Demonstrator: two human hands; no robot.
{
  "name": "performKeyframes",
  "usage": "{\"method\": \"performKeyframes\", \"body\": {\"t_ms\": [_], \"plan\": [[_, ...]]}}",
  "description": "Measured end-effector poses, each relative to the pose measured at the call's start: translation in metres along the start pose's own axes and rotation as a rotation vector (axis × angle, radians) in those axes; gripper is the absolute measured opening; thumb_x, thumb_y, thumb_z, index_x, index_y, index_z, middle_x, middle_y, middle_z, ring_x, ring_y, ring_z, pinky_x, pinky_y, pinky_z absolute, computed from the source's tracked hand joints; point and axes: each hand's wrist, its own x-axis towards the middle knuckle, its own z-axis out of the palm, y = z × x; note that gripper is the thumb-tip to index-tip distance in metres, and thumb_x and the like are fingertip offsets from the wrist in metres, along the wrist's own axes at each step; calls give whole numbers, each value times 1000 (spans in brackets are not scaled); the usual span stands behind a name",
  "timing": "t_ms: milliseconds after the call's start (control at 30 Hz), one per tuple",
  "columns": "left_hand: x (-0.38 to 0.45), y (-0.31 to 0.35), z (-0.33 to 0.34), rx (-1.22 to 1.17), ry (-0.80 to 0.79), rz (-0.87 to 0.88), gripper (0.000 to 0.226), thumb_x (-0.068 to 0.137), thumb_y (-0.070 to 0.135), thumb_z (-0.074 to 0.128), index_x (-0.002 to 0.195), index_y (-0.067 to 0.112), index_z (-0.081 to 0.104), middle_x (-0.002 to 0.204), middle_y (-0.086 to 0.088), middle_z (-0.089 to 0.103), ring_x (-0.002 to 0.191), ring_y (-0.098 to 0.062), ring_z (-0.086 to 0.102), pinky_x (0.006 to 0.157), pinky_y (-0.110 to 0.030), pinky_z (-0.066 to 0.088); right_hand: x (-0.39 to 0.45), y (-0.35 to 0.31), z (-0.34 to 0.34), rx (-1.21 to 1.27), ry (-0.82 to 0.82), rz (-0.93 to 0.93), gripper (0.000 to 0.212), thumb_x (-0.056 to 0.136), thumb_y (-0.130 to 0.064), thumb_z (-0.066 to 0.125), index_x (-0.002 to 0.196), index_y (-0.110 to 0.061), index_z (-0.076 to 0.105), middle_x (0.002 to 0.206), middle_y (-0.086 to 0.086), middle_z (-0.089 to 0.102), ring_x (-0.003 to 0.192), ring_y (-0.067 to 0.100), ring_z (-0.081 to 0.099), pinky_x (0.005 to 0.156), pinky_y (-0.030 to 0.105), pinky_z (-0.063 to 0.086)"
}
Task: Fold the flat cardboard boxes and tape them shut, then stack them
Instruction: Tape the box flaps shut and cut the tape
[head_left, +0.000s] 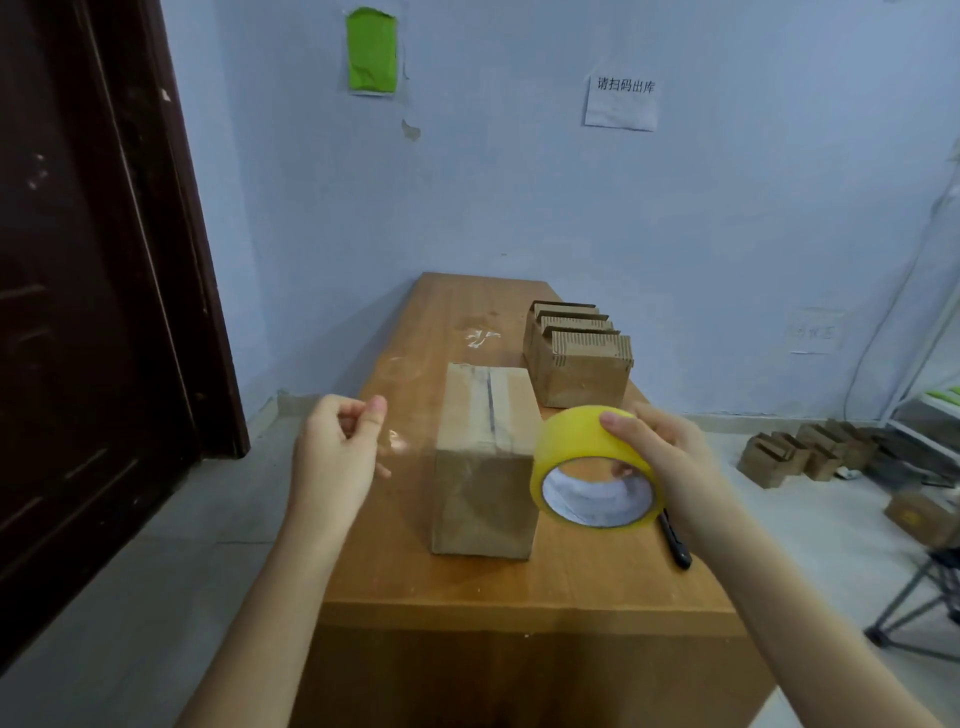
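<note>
— Where was the folded brown cardboard box (485, 457)?

— It stood on the long wooden worktop (519, 582), near the left edge and a little back from the near edge, with tape along its closed top seam.

— And the hands?

— The right hand (665, 462) gripped the yellow roll of clear packing tape (592, 467), fingers curled over its outer rim, holding it above the worktop just right of the box. The left hand (332, 457) hung left of the box, over the worktop's left edge, thumb and fingers pinched together on the pulled-out strip of clear tape (397, 441), which was faint and hard to follow.

— What else sat there?

— A bundle of flat corrugated cardboard blanks (576, 358) stood by the right edge, behind the box and apart from it. A black pen-shaped tool (675, 540) lay near the right edge, under the roll.

— Any room?

— Bare wood ran along the near edge and at the far end toward the wall.
</note>
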Motion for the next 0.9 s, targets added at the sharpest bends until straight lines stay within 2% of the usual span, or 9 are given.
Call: {"method": "performKeyframes", "body": {"t_ms": [67, 133, 233, 333, 400, 467, 533, 800, 900], "plan": [[-3, -3, 3, 26, -18, -15, 24, 97, 31, 46, 93, 8, 54, 70, -6, 57, 53, -18, 57, 54, -24, 43, -3, 2, 2, -78, 73, -51, 56, 63, -58, 61, 58, -7, 38, 60, 4, 29, 57, 12, 36, 56, 21, 31], [-5, -6, 7, 99, -12, 3, 29, 98, 34, 42, 90, 8, 53, 67, -4, 54, 54, -18, 56, 52, -23, 40, -2, 0, 0, -155, 51, -82, 53, 66, -60, 57, 53, -13, 38, 56, -2, 27, 53, 8, 33, 52, 15, 29], [-6, -9, 13, 230, 19, 100, 31, 98, 36, 40, 87, 9, 50, 67, -1, 52, 61, -16, 54, 52, -23, 39, 5, 0, -7, -213, 35, -89, 57, 71, -54, 59, 58, -2, 40, 58, 4, 29, 56, 13, 34, 56, 26, 28], [-4, -9, 19, 323, 30, 171, 31, 98, 37, 39, 88, 9, 49, 67, 0, 52, 61, -12, 53, 54, -28, 44, 14, -5, -8, -377, 29, -122, 44, 75, -44, 59, 55, -12, 36, 52, -5, 24, 50, 10, 28, 52, 25, 24], [0, -9, 20, 340, 20, 168, 30, 98, 36, 41, 88, 9, 49, 68, 2, 51, 62, -10, 52, 53, -24, 42, 21, -8, -9, -417, 19, -120, 48, 80, -38, 66, 54, -14, 33, 51, -8, 21, 49, 10, 25, 52, 25, 22], [7, -8, 21, 351, 3, 151, 29, 98, 35, 42, 88, 9, 50, 69, 2, 51, 63, -11, 52, 54, -23, 40, 29, -11, -9, -450, -13, -94, 50, 85, -28, 67, 56, -13, 30, 52, -6, 19, 50, 10, 22, 53, 28, 19], [13, -8, 23, 373, -13, 135, 30, 98, 35, 43, 88, 8, 50, 70, 0, 52, 65, -13, 52, 55, -26, 40, 36, -14, -9, -533, -59, -71, 47, 85, -28, 65, 58, -12, 31, 54, -1, 19, 51, 10, 21, 53, 28, 18], [18, -5, 21, 457, 41, 127, 28, 98, 32, 43, 88, 6, 47, 70, -1, 49, 62, -12, 46, 51, -25, 33, 40, -20, -8, -882, -121, -56, 40, 84, -36, 62, 60, -6, 50, 51, 2, 37, 53, 18, 37, 52, 31, 30], [20, -4, 24, 457, 34, 153, 28, 98, 33, 43, 88, 7, 47, 68, 1, 47, 63, -14, 47, 51, -24, 32, 41, -21, -9, -999, -95, -44, 42, 84, -45, 60, 90, -4, 68, 83, 11, 69, 82, 25, 61, 67, 33, 47]]}}
